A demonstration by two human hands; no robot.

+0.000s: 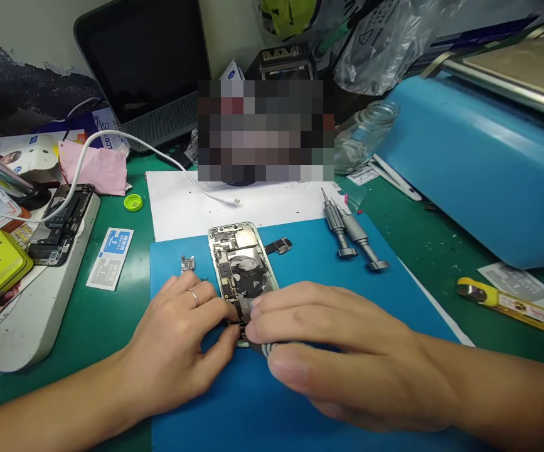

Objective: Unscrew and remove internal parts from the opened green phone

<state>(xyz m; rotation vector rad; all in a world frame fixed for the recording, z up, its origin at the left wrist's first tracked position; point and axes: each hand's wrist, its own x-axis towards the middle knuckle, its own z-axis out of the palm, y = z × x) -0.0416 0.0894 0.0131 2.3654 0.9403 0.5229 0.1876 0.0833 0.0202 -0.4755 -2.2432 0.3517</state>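
Note:
An opened phone (243, 257) with its circuit board and inner parts bare lies on the blue mat. My left hand (182, 333), with a ring on one finger, grips the phone's lower left edge between thumb and forefinger. Over the lower right part of the phone, my right hand (328, 345) is closed around a grey ribbed screwdriver (266, 349). Most of that tool and its tip are hidden by my fingers. A small camera module on a dark flex (280, 245) sticks out at the phone's right side. Left of the phone sits a small metal part (187, 263).
Two grey screwdrivers (354, 229) lie at the mat's upper right. A white cable (177, 164) arches over the white paper. Another opened phone (62, 226) rests on a white device at left. To the right are a yellow cutter (511, 307) and a blue rolled sheet (479, 182).

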